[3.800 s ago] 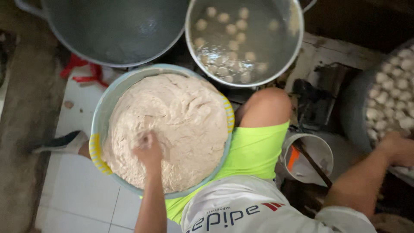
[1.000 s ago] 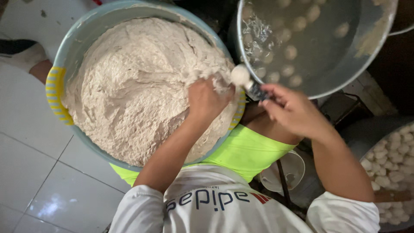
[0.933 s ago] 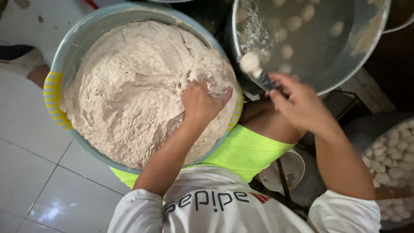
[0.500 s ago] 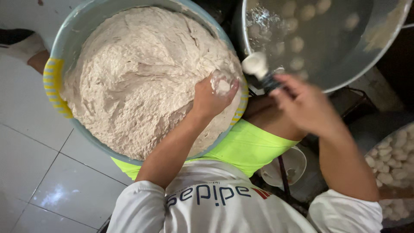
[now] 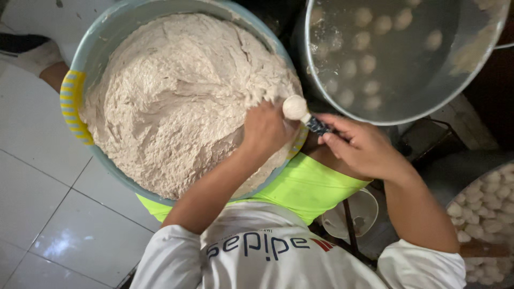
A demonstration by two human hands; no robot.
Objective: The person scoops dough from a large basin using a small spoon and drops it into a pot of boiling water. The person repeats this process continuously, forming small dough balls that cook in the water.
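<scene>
Since half a second ago the left hand (image 5: 267, 128) has closed up from a looser, dough-cupping pose, and the pale ball of paste that sat nearer the pot rim now rests right against it on the spoon (image 5: 304, 115); the right hand (image 5: 361, 150) has drawn in closer over the lap.

Nearest the camera are the white shirt (image 5: 267, 251) across the shoulders and, just beyond it, the bright green shorts (image 5: 305, 187) over the thigh; a small white bowl (image 5: 353, 214) stands on the floor just right of that leg. Both forearms reach forward from there. The left hand is clenched into a fist at the right edge of the dough mass (image 5: 176, 101), squeezing paste (how much sits inside the fist cannot be told); its knuckles touch the rounded lump on the spoon. The right hand grips the dark handle of the spoon between thumb and fingers, with the bowl end pointing left towards the fist.

The dough fills the big blue-grey basin (image 5: 88, 53) almost to its rim; a yellow striped patch marks the basin's left wall. White floor tiles (image 5: 48, 203) lie to the left of it. At the right edge a tray of pale finished balls (image 5: 490, 208) shows in part. Farthest off, past the right hand, stands a large metal pot (image 5: 407, 53) of water with round balls (image 5: 369, 64) sunk in it.
</scene>
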